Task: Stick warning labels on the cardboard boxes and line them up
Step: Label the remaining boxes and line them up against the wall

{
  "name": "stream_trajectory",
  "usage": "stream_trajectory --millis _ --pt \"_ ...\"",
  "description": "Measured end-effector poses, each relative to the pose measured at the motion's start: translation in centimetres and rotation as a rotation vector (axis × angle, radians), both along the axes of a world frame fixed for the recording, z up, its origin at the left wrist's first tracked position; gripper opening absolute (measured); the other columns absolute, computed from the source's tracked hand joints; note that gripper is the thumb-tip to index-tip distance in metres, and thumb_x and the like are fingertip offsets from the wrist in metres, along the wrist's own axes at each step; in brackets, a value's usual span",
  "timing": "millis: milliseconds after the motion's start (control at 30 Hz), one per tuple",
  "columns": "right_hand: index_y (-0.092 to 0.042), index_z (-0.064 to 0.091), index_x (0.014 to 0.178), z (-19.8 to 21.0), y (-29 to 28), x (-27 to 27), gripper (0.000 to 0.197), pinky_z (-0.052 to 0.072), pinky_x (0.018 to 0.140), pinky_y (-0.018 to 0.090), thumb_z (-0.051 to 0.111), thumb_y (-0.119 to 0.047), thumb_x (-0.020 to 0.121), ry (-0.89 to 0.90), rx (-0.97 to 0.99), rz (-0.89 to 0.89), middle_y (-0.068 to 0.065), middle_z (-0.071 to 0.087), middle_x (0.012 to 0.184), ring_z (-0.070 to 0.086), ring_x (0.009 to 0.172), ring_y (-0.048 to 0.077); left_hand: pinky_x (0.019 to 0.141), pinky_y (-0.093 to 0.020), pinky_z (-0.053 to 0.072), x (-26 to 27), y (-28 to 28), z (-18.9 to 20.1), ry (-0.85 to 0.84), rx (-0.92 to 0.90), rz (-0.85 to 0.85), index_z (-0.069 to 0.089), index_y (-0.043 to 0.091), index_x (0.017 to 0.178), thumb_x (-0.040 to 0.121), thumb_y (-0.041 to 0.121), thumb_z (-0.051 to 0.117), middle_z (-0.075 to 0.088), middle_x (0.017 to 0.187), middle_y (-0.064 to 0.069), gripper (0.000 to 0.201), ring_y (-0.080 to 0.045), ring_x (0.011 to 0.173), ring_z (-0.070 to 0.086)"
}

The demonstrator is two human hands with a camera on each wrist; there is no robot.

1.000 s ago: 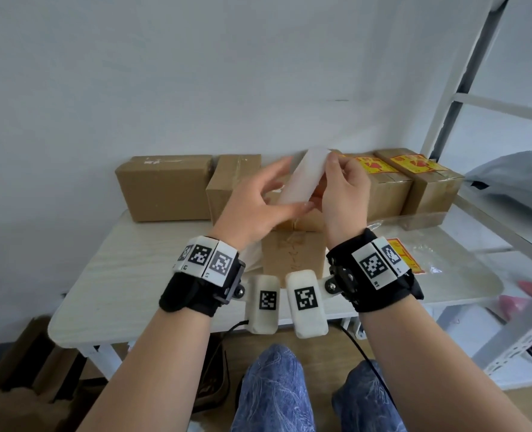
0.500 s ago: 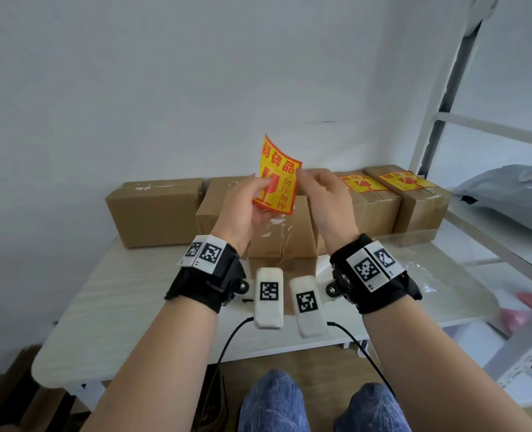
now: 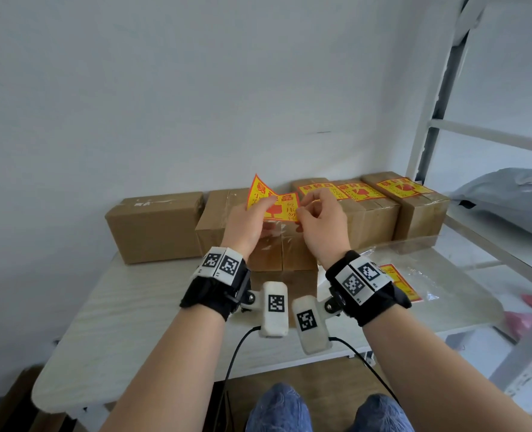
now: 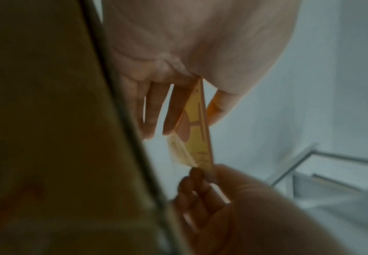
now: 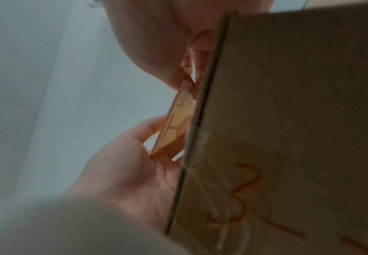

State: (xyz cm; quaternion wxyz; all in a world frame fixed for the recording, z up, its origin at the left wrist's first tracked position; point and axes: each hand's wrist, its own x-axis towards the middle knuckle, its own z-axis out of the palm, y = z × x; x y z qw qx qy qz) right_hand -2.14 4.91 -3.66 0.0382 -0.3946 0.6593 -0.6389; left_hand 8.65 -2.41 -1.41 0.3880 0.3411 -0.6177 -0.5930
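Both hands hold a yellow and red warning label (image 3: 272,202) up above a brown cardboard box (image 3: 283,254) at the table's middle. My left hand (image 3: 266,204) pinches the label's left part, which curls upward. My right hand (image 3: 300,215) pinches its lower right corner. In the left wrist view the label (image 4: 197,131) is edge-on, and a pale layer stands apart from it near the right hand's fingertips (image 4: 197,172). In the right wrist view the label (image 5: 178,120) sits beside the box (image 5: 287,120). Three labelled boxes (image 3: 358,194) stand in a row at the back right.
Two unlabelled boxes (image 3: 155,226) (image 3: 216,213) stand against the wall at the back left. More labels in a clear plastic sleeve (image 3: 408,285) lie on the white table (image 3: 127,322) to the right. A metal shelf frame (image 3: 439,120) rises at the right.
A second ago the label showed its white back. It was turned yellow face towards me and has since come down from upright to a flatter, bent pose over the box.
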Motion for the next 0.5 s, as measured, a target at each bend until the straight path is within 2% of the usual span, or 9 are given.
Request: stream_trajectory --millis 100,133,200,267,333,400,500 --pt "-0.027 0.053 0.084 0.3 0.0 0.2 0.022 0.056 0.071 0.05 0.053 -0.005 0.087 0.044 -0.008 -0.034 0.003 0.06 0.067 0.064 0.069 0.029 0.074 -0.04 0.055 0.3 -0.5 -0.3 -0.179 -0.201 0.118 0.072 0.009 0.075 0.076 0.048 0.07 0.072 0.075 -0.01 0.04 -0.026 0.07 0.068" --pt "-0.026 0.053 0.085 0.3 0.1 0.3 0.021 0.056 0.07 0.049 0.053 -0.005 0.087 0.059 -0.011 -0.047 0.001 0.059 0.066 0.063 0.068 0.028 0.07 -0.038 0.051 0.4 -0.6 -0.5 -0.221 -0.262 0.14 0.072 0.008 0.076 0.076 0.049 0.07 0.071 0.073 -0.01 0.041 -0.025 0.069 0.066" --pt "-0.023 0.053 0.088 0.2 0.2 0.2 0.017 0.055 0.068 0.044 0.05 -0.005 0.087 0.067 -0.011 -0.078 0.0 0.058 0.068 0.063 0.069 0.028 0.066 -0.035 0.049 0.6 -0.8 -0.8 -0.238 -0.306 0.15 0.072 0.01 0.077 0.085 0.039 0.071 0.07 0.072 -0.006 0.029 -0.022 0.07 0.064" --pt "-0.02 0.054 0.092 0.0 0.4 0.1 0.016 0.052 0.066 0.036 0.049 -0.006 0.088 0.06 0.029 -0.101 -0.002 0.057 0.069 0.063 0.071 0.024 0.074 -0.041 0.054 0.7 -1.2 -1.2 -0.228 -0.273 0.181 0.071 0.007 0.084 0.087 0.033 0.071 0.07 0.078 -0.006 0.026 -0.022 0.073 0.066" --pt "-0.019 0.057 0.093 -0.4 0.5 -0.1 0.015 0.048 0.066 0.031 0.05 -0.006 0.088 0.075 0.082 -0.112 -0.007 0.054 0.068 0.059 0.069 0.018 0.074 -0.043 0.056 0.9 -1.4 -1.8 -0.223 -0.244 0.186 0.066 0.007 0.078 0.089 0.03 0.071 0.067 0.07 -0.005 0.026 -0.019 0.063 0.062" --pt "-0.02 0.059 0.093 -0.8 0.6 -0.1 0.013 0.044 0.067 0.029 0.054 -0.009 0.088 0.117 0.125 -0.128 -0.01 0.052 0.066 0.054 0.068 0.013 0.068 -0.038 0.051 1.0 -1.5 -2.4 -0.238 -0.233 0.183 0.061 0.013 0.069 0.09 0.027 0.07 0.063 0.063 -0.002 0.027 -0.014 0.054 0.058" --pt "-0.019 0.061 0.094 -1.2 0.8 -0.3 0.007 0.041 0.066 0.028 0.059 -0.013 0.089 0.145 0.141 -0.149 -0.011 0.05 0.065 0.05 0.065 0.009 0.068 -0.034 0.047 1.0 -1.4 -3.0 -0.228 -0.206 0.203 0.061 0.015 0.066 0.09 0.028 0.069 0.059 0.057 0.0 0.028 -0.014 0.053 0.056"
